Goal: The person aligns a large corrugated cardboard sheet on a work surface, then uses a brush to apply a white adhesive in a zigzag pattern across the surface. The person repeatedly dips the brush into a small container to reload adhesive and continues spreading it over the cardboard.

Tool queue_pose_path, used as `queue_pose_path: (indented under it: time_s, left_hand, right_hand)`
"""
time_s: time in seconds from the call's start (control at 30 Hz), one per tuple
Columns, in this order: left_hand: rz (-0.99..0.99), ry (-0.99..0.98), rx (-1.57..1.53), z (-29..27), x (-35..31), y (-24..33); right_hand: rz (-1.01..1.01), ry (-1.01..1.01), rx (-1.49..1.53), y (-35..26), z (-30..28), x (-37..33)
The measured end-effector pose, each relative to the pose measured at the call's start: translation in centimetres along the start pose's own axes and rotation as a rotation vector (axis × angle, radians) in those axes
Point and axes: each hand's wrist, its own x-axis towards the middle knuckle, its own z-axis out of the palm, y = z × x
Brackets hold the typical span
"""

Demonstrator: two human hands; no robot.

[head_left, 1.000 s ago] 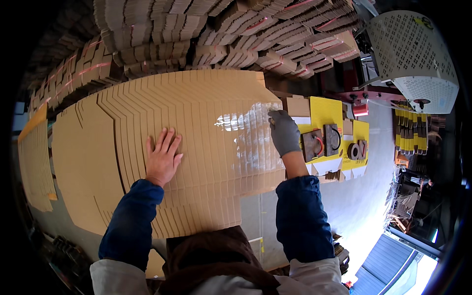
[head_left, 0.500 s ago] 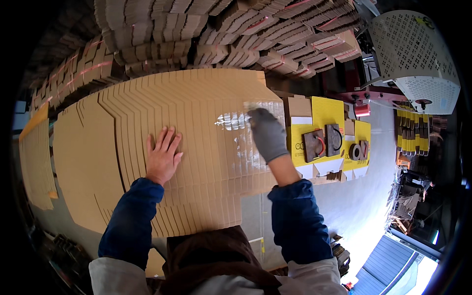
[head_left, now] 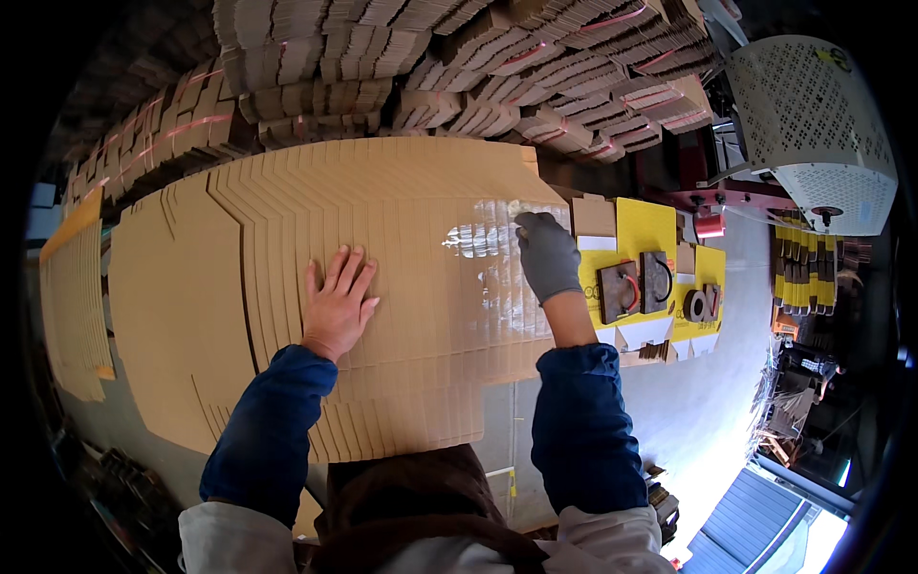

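Left hand (head_left: 341, 304): fingers spread, fanned cardboard sheets (head_left: 411, 325) right under 'em. Right hand (head_left: 550, 258): gloved fingers curled, can't tell round what. If the left lifts, one gloved swipe could drag sheets crooked.

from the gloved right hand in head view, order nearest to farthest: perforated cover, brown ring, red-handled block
1. Red-handled block, just right of the right hand
2. Brown ring, farther right
3. Perforated cover, upper right

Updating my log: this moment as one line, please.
left bare hand: spread on fanned cardboard sheets; right gloved hand: at glossy patch, grip unclear; handled blocks: on yellow cardboard
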Motion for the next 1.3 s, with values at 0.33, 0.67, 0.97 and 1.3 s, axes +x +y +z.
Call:
queue_pose_path:
  time_s: [0.33,0.67,0.97,1.3]
  left_hand:
    - [0.009,0.0,-0.047,-0.1,-0.1,-0.3]
    - [-0.009,-0.019,-0.058,-0.3,-0.3,-0.6]
    - [0.007,-0.026,-0.045,-0.4,-0.1,-0.4]
    - [-0.02,-0.076,-0.031,-0.5,0.1,-0.2]
  right_hand:
    - [-0.092,0.082,0.015,-2.5,0.2,-0.4]
    - [-0.171,0.194,0.034,-5.9,1.7,-1.0]
    - [-0.176,0.105,0.013,-6.1,2.5,-1.2]
    - [-0.021,0.131,-0.009,1.8,0.8,-1.4]
